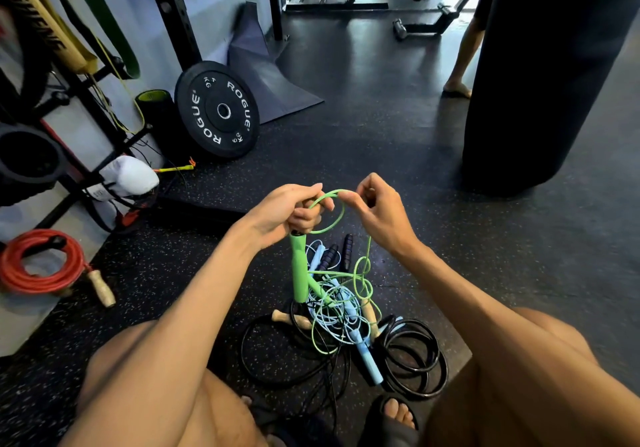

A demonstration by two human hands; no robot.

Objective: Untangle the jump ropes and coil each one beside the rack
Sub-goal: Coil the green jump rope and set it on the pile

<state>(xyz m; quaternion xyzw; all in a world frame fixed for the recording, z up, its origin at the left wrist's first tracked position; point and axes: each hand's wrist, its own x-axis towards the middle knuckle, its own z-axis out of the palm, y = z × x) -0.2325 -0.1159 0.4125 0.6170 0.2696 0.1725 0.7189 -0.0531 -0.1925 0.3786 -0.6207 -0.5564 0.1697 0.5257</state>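
Our left grip (287, 211) is clamped round the top of the hanging green handle (298, 270), and our right grip (377, 214) pinches the green rope (343, 212) looped between them. Its cord trails into the tangled pile (334, 308) on the floor (black and blue ropes mixed in). A red rope (41, 282) lies coiled beside the rack (90, 100).

We see a speckled rubber floor (398, 142) bearing a tangled rope pile (332, 311), a coiled red rope (45, 282) and a leaning weight plate (207, 114).
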